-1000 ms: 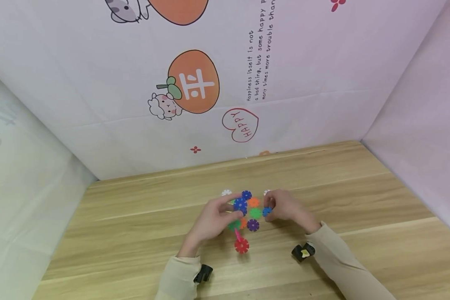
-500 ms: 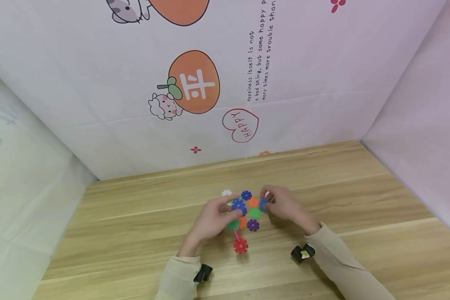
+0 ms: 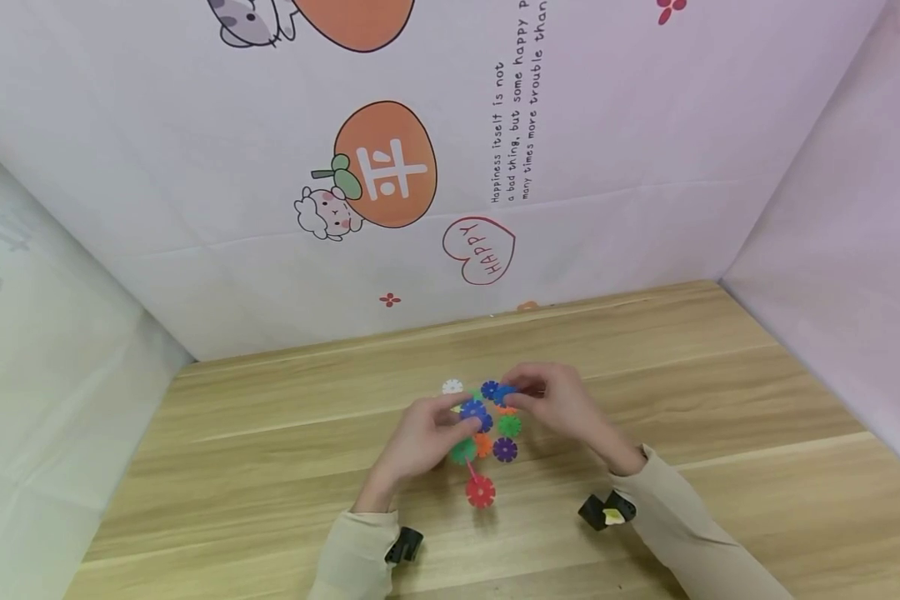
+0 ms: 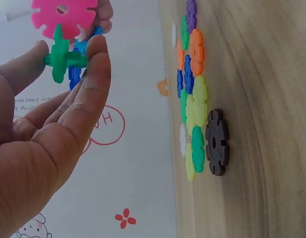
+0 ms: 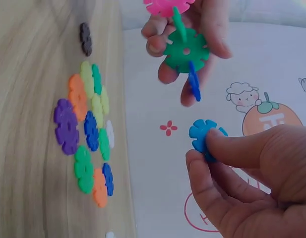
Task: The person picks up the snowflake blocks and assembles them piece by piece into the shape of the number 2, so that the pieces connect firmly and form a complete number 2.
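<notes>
Left hand [image 3: 420, 437] gripping joined discs [image 5: 182, 47], blue disc [image 5: 202, 139] apart, pinched

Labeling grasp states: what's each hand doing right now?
Left hand: holds the joined snowflake-disc cluster.
Right hand: pinches a single light-blue disc.

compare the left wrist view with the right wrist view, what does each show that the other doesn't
Only the left wrist view shows the left hand from close up, and the heart drawn on the backdrop.

Only the right wrist view shows the right hand pinching a loose light blue snowflake disc, and the sheep and orange cartoon.

Both show the joined pink, green and blue disc piece in the left hand, the loose disc pile and the dark brown disc on the wooden table.
</notes>
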`<state>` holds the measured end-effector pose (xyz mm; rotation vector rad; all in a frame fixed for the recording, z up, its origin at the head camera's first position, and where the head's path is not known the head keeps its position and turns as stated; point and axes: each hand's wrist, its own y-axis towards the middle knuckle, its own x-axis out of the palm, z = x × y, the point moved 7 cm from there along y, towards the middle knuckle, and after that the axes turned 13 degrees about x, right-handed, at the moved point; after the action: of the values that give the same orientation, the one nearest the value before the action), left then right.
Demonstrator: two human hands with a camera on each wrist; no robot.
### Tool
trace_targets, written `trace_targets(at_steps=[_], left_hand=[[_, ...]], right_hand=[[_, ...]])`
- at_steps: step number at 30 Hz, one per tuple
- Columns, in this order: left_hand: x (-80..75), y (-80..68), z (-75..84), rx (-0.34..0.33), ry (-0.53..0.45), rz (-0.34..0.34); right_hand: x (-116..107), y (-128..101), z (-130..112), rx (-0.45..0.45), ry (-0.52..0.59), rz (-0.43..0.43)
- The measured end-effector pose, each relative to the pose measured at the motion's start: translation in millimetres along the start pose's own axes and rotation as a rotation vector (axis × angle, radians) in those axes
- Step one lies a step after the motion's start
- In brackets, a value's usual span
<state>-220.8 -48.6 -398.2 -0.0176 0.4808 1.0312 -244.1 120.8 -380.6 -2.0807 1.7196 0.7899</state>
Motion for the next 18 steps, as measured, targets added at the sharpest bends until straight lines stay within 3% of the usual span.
trace_targets(at_steps=[9, 18], left_hand=[[0.2, 0.4, 0.8, 0.012, 0.015, -0.031], [4.6, -0.3, 3.7, 0.036, -0.044, -0.045]], right_hand=[[4, -3, -12, -0.049, 0.046, -0.058], [8, -5, -15, -0.061, 0.061, -0.111]])
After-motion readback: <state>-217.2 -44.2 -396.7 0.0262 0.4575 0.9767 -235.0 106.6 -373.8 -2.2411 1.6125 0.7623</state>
